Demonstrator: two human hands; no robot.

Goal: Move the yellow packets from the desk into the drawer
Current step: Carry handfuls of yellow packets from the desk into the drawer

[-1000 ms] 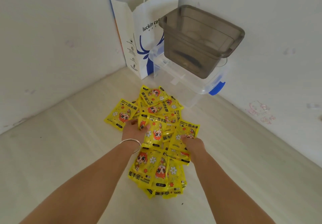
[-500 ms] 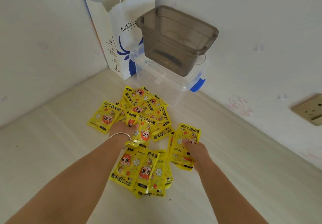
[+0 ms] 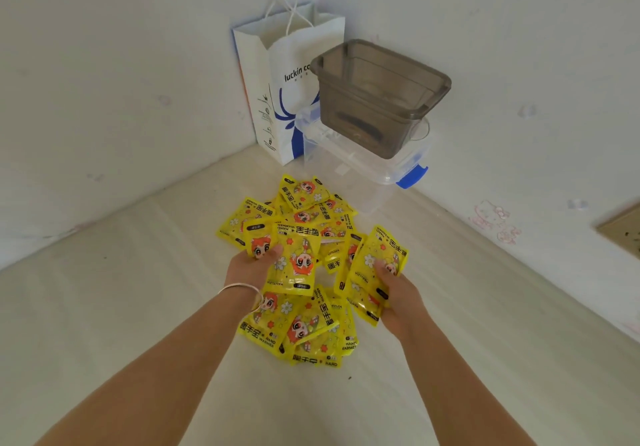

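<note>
Both hands closed on packets: left hand (image 3: pixel 250 267), right hand (image 3: pixel 398 293). Smoky bin (image 3: pixel 377 99) sits straight ahead past the pile (image 3: pixel 304 210), right hand slightly closer.

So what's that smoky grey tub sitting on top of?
The grey tub rests on a clear lidded box with a blue latch. The tub hides much of the lid. Behind both stands a white paper bag, partly covered.

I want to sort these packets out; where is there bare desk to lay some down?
Bare desk lies left of the packet pile, toward the left wall, and right of it. The back corner is crowded: paper bag, grey tub on a clear box.
</note>
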